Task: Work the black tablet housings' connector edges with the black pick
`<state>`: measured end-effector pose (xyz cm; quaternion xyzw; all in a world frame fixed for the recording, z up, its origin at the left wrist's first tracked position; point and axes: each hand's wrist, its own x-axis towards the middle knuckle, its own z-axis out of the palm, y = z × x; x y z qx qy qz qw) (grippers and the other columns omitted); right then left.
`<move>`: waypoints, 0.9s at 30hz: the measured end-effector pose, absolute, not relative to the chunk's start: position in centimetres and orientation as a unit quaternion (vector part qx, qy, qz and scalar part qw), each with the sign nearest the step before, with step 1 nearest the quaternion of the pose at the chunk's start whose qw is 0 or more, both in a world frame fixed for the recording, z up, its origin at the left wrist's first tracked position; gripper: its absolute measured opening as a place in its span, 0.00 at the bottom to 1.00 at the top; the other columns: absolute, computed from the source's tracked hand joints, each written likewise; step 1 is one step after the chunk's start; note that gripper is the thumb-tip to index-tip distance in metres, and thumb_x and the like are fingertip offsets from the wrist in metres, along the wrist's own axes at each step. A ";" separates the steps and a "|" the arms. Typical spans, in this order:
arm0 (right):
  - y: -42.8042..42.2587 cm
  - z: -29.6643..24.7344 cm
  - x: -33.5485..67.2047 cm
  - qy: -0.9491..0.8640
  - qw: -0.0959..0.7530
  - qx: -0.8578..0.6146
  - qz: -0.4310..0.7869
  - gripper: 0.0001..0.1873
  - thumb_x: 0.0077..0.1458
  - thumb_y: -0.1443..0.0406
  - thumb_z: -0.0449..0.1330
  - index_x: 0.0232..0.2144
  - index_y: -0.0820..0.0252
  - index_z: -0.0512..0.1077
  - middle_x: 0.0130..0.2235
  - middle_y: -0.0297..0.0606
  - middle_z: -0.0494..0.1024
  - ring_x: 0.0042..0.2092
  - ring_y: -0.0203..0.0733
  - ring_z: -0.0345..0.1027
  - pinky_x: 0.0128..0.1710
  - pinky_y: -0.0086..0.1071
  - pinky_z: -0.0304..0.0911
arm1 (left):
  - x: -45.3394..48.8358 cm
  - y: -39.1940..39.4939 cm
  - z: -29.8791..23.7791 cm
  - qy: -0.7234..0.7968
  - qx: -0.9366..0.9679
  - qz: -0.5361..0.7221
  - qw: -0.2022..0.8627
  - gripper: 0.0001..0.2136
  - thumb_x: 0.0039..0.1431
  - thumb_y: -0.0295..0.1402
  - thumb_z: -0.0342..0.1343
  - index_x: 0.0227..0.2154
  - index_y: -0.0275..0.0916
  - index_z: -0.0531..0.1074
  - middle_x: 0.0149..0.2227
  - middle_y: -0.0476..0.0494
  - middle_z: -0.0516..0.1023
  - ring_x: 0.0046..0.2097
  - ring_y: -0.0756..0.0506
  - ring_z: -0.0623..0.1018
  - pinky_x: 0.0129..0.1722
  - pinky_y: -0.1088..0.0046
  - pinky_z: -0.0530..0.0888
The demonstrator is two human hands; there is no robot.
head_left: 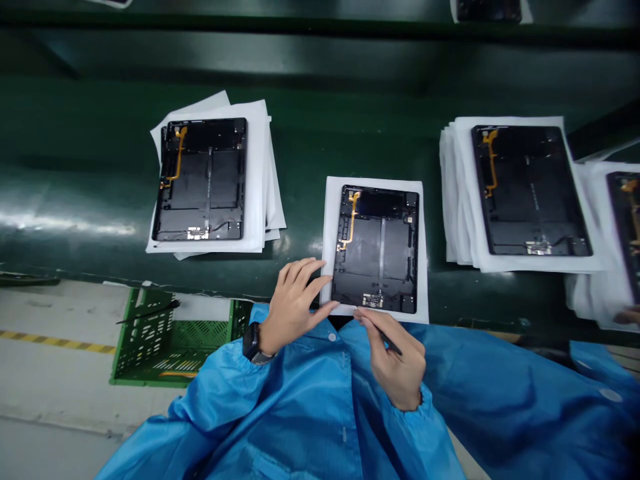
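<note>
While left fingers spread, right fingers pinch black tool | green bench | crate below | striped floor

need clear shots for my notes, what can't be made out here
Head view: thin black stick-like tool, shaft partly hidden by the bare right hand, tip too small to tell.
Head view: markings on the small black-and-silver circuit board inside the middle black rectangular tablet housing, too small.
Head view: far-right black tablet housing and a co-worker's hand, both cut off by the right edge.
</note>
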<state>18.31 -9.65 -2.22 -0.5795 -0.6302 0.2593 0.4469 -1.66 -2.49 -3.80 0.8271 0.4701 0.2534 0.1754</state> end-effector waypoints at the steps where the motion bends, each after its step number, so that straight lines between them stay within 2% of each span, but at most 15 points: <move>1: -9.6 -2.1 18.4 -0.646 0.440 -0.573 0.246 0.17 0.61 0.76 0.62 0.48 0.55 0.79 0.42 0.40 0.85 0.44 0.47 0.81 0.44 0.39 0.78 | -1.7 -2.5 -3.8 0.470 0.827 0.253 0.174 0.17 0.65 0.41 0.60 0.53 0.41 0.72 0.61 0.36 0.74 0.64 0.35 0.70 0.62 0.52 0.66; 5: -9.3 -1.4 19.0 -0.689 0.408 -0.563 0.206 0.20 0.60 0.78 0.62 0.51 0.57 0.78 0.44 0.42 0.85 0.45 0.46 0.81 0.46 0.38 0.78 | -1.7 -2.5 -3.8 0.468 0.828 0.256 0.171 0.17 0.66 0.41 0.60 0.53 0.40 0.72 0.60 0.35 0.74 0.64 0.36 0.70 0.62 0.53 0.66; 13: -8.6 0.0 20.4 -0.652 0.374 -0.608 0.258 0.13 0.61 0.73 0.64 0.46 0.56 0.80 0.43 0.40 0.85 0.44 0.45 0.82 0.45 0.35 0.79 | -1.7 -2.4 -3.6 0.468 0.828 0.258 0.168 0.16 0.66 0.41 0.60 0.52 0.41 0.72 0.60 0.35 0.75 0.63 0.36 0.71 0.61 0.52 0.66; 27: -8.4 0.4 22.2 -0.689 0.347 -0.585 0.251 0.15 0.62 0.74 0.63 0.49 0.56 0.79 0.45 0.39 0.85 0.46 0.43 0.81 0.47 0.33 0.78 | -1.6 -2.4 -3.8 0.467 0.829 0.258 0.168 0.17 0.65 0.40 0.60 0.53 0.39 0.72 0.60 0.35 0.74 0.64 0.35 0.70 0.61 0.52 0.66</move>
